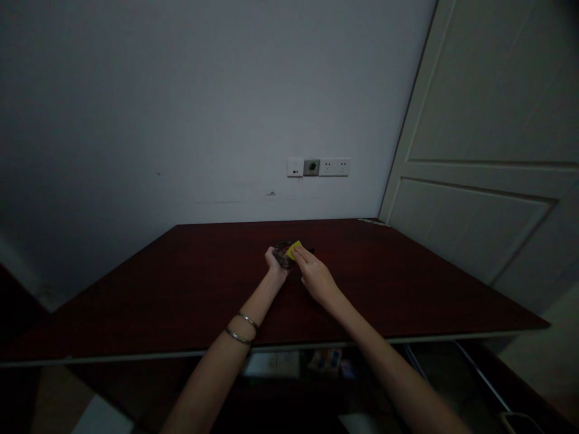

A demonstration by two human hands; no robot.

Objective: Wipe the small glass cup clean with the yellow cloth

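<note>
The smooth dark-red tabletop spreads wide to left and right, from its pale front edge back to the grey-white wall. Over its middle, the left hand grips a glassy, see-through rounded vessel; the right hand pinches a thin yellow pad against it.

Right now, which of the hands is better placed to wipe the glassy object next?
Probably the right hand: it holds the yellow piece at the glassy object, while the left hand supports that object.
</note>
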